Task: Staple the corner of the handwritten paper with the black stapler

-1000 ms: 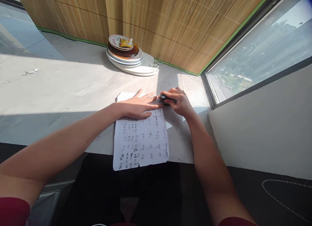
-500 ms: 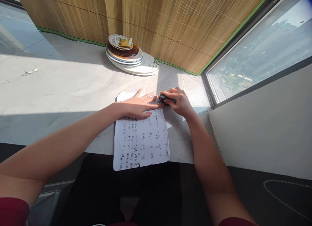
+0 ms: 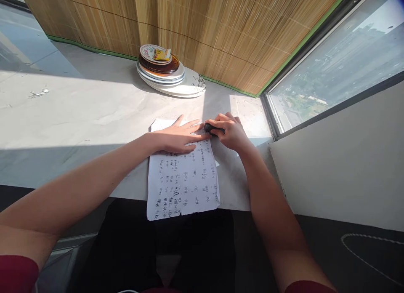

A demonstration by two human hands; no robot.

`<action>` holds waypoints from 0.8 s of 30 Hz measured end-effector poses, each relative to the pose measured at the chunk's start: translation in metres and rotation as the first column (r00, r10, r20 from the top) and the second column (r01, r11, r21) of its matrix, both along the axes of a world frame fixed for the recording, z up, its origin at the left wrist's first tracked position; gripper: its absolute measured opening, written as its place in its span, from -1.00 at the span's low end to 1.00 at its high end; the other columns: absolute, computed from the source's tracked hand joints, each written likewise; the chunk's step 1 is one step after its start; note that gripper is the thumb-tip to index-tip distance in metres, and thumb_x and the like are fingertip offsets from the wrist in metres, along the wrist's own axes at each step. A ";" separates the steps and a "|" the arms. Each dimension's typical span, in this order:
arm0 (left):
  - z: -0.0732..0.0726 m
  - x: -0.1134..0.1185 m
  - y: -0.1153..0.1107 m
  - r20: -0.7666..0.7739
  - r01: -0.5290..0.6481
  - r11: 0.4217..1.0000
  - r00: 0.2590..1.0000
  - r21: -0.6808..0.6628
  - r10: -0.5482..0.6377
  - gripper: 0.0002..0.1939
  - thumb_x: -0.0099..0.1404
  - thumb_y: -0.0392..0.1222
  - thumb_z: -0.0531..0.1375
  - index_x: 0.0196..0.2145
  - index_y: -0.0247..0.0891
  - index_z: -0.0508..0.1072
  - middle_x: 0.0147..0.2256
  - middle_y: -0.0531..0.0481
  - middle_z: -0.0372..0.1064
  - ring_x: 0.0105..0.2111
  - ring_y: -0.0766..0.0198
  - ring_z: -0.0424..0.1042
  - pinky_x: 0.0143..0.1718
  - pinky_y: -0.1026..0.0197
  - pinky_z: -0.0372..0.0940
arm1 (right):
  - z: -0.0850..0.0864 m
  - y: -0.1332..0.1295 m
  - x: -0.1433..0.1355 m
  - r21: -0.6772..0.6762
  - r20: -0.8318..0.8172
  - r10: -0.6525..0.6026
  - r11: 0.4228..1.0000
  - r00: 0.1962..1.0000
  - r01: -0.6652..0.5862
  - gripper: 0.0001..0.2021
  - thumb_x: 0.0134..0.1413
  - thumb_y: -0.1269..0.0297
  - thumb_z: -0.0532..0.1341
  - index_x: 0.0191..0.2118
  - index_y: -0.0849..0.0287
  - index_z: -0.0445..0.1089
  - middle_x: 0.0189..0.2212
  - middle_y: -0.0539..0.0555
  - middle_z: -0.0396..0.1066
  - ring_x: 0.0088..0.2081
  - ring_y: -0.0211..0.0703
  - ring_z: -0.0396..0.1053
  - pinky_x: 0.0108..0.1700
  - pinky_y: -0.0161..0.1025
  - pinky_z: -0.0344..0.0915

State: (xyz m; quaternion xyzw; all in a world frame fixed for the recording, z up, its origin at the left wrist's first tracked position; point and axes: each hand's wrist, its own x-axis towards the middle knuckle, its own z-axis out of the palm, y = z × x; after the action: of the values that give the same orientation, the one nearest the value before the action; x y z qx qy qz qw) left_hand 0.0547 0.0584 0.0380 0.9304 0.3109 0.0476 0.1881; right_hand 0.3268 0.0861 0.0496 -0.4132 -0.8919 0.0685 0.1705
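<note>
Handwritten paper sheets (image 3: 181, 181) lie on the pale ledge, their lower edge hanging over its front. Flat across the upper part of the paper is my left hand (image 3: 179, 137), fingers spread and pointing right. My right hand (image 3: 233, 131) grips a small black stapler (image 3: 214, 128) at the paper's upper right edge, close to my left fingertips. Part of the stapler is covered by my right fingers, and I cannot tell whether its jaw is pressed fully down.
Stacked plates (image 3: 186, 89) with a small yellow packet (image 3: 162, 54) on top stand farther back on the ledge (image 3: 78, 112). Behind them hangs a bamboo blind (image 3: 189, 27). A window (image 3: 341, 70) and a white wall (image 3: 341, 158) bound the right side.
The stapler in my right hand has shifted slightly left and its top looks tipped or pressed down. My left hand and the paper stay in place.
</note>
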 end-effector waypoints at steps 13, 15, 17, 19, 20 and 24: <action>-0.007 -0.003 0.003 0.003 -0.008 0.999 1.000 0.037 0.008 -0.27 0.49 -0.01 0.14 0.55 0.30 0.16 0.60 0.06 -0.03 0.62 -0.14 -0.25 0.54 -0.49 -0.48 | -0.005 -0.003 0.017 0.058 -0.033 -0.087 0.994 0.996 0.089 -0.52 0.34 0.37 0.19 0.31 -0.04 0.46 -0.05 0.10 0.58 -0.01 0.13 0.37 0.04 0.02 0.28; -0.008 -0.004 0.004 -0.004 -0.011 0.999 1.000 0.044 0.011 -0.25 0.49 -0.02 0.13 0.57 0.27 0.11 0.60 0.05 -0.06 0.63 -0.12 -0.25 0.54 -0.49 -0.46 | -0.007 0.002 0.024 0.034 -0.085 -0.110 0.993 0.990 0.114 -0.51 0.30 0.35 0.22 0.31 -0.02 0.46 -0.02 0.09 0.60 0.00 0.12 0.40 0.05 0.01 0.32; -0.009 -0.004 0.005 -0.002 -0.019 0.999 1.000 0.049 0.019 -0.22 0.50 -0.02 0.11 0.60 0.22 0.06 0.61 0.02 -0.12 0.62 -0.12 -0.24 0.55 -0.49 -0.45 | -0.010 0.007 0.028 0.009 -0.126 -0.111 0.994 0.986 0.113 -0.52 0.25 0.33 0.25 0.27 -0.02 0.49 -0.01 0.09 0.60 0.02 0.11 0.42 0.08 0.01 0.35; -0.009 -0.005 0.006 0.009 -0.027 0.998 1.000 0.058 0.027 -0.22 0.51 0.00 0.09 0.61 0.13 0.04 0.62 -0.03 -0.16 0.62 -0.12 -0.20 0.56 -0.46 -0.44 | -0.013 0.010 0.029 0.002 -0.159 -0.145 0.989 0.977 0.147 -0.55 0.22 0.31 0.28 0.22 -0.01 0.51 -0.02 0.10 0.61 0.02 0.13 0.44 0.07 0.02 0.37; -0.010 -0.005 0.006 0.009 -0.031 0.997 0.999 0.064 0.030 -0.23 0.52 0.01 0.09 0.61 0.09 0.06 0.62 -0.05 -0.16 0.62 -0.12 -0.19 0.56 -0.44 -0.45 | -0.016 0.011 0.030 0.006 -0.172 -0.189 0.981 0.967 0.192 -0.56 0.21 0.29 0.30 0.20 0.01 0.52 -0.03 0.13 0.61 0.02 0.15 0.44 0.05 0.03 0.38; -0.009 -0.006 0.007 -0.023 -0.036 0.997 0.999 0.071 0.038 -0.28 0.53 0.06 0.05 0.58 0.01 0.16 0.62 -0.06 -0.17 0.62 -0.12 -0.20 0.57 -0.40 -0.47 | -0.026 0.015 0.031 0.004 -0.218 -0.387 0.918 0.896 0.397 -0.61 0.17 0.20 0.33 0.11 0.08 0.53 -0.13 0.21 0.55 -0.09 0.19 0.45 -0.06 0.04 0.39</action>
State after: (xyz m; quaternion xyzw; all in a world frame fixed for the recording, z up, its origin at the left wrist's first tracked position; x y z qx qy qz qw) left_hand 0.0488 0.0654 0.0290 0.9310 0.3285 0.0509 0.1506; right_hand 0.3574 0.1013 0.0232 -0.5703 -0.7683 0.0549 0.2854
